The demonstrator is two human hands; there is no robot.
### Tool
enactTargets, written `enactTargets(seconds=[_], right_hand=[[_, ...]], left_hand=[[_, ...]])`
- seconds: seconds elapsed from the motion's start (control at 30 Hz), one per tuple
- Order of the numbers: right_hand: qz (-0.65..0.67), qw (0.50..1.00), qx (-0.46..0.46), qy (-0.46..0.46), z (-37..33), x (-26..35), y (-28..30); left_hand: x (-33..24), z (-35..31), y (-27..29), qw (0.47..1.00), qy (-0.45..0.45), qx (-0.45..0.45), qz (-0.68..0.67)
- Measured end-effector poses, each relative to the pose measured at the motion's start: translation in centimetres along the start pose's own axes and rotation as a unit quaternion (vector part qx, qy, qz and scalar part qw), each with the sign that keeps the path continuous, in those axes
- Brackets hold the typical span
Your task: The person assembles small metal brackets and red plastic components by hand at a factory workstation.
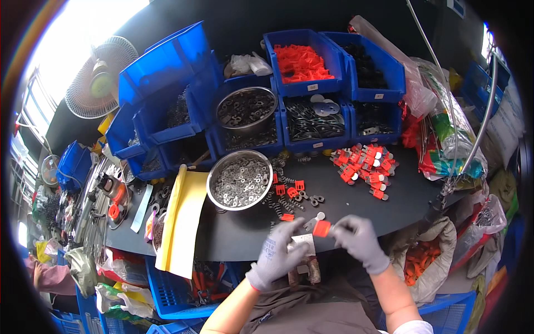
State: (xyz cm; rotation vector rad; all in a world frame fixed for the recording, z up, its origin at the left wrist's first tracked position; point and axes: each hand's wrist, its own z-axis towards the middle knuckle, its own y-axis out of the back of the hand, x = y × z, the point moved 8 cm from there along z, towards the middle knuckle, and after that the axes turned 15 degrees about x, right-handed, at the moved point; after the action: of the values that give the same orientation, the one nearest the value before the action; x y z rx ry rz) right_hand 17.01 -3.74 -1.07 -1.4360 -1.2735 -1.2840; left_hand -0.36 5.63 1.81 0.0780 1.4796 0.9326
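Note:
Grey knit gloves cover both hands. My right hand pinches the right side of a red plastic clip above the table's front edge. To its left, my left hand has thumb and fingers apart, beside a small metal block. I cannot tell whether its fingertips touch the block. A pale metal disc shows just behind the clip. Past the hands lie dark coil springs, loose red clips and several dark nuts. A pile of red clips with metal tabs sits at the right.
A steel bowl of washers stands behind my left hand, near a yellow folder. Blue bins of parts line the back, one holding another steel bowl. A bent metal rod rises at right, above a sack of orange pieces.

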Motion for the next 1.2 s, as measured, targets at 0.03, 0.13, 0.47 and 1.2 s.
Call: enactTargets(seconds=[0.03,0.13,0.47,1.2], right_hand=[[0.0,0.998,-0.061,0.011,0.9,0.3,2.3],[-0.169,0.957,-0.234,0.017,3.0,-1.6,11.0],[-0.507,0.858,-0.077,0.034,6.0,1.4,-1.0],[-0.039,0.988,0.082,0.127,0.4,2.8,-8.0]], left_hand=[[-0.5,0.6,1.1,0.983,-0.041,-0.055,0.172],[3.3,2.7,0.7,0.946,-0.014,-0.06,0.318],[4.1,1.3,3.6,0.981,-0.008,-0.129,0.144],[3.9,-6.2,2.1,0.942,0.018,-0.134,-0.306]])
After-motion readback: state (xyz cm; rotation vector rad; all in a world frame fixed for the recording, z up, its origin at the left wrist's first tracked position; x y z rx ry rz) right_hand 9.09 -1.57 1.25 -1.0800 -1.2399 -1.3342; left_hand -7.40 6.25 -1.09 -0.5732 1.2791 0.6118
